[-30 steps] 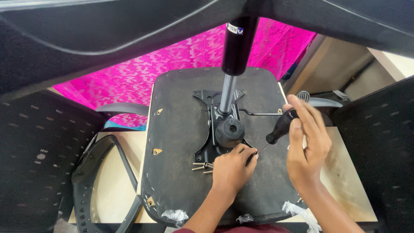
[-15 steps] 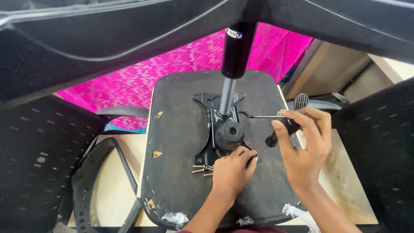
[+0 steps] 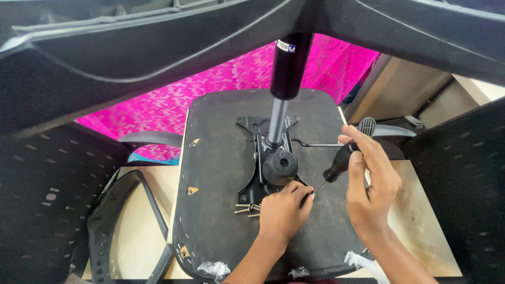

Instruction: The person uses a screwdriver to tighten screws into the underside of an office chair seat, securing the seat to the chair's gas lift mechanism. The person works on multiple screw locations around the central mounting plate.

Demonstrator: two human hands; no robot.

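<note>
An upturned office chair seat (image 3: pixel 221 173) lies on a wooden table, its black metal mechanism plate (image 3: pixel 263 158) and gas lift cylinder (image 3: pixel 286 68) pointing up at me. My left hand (image 3: pixel 281 210) rests on the plate's near right corner, fingers pinched at the tip of a screwdriver. My right hand (image 3: pixel 371 181) holds the screwdriver (image 3: pixel 339 163) by its black handle, its shaft slanting down and left toward my left fingers. A few loose bolts (image 3: pixel 247 209) lie on the seat just left of my left hand.
A black chair armrest (image 3: pixel 123 226) lies on the table (image 3: pixel 147 210) at the left. Mesh chair backs (image 3: pixel 42 200) stand at both sides. A pink patterned cloth (image 3: pixel 210 94) lies behind. The adjustment lever (image 3: pixel 336 143) sticks out to the right. Dark chair base legs (image 3: pixel 158 37) span overhead.
My right hand has lowered and tilted the screwdriver so its tip now meets my left fingers at the plate's corner. My left hand has stayed in place.
</note>
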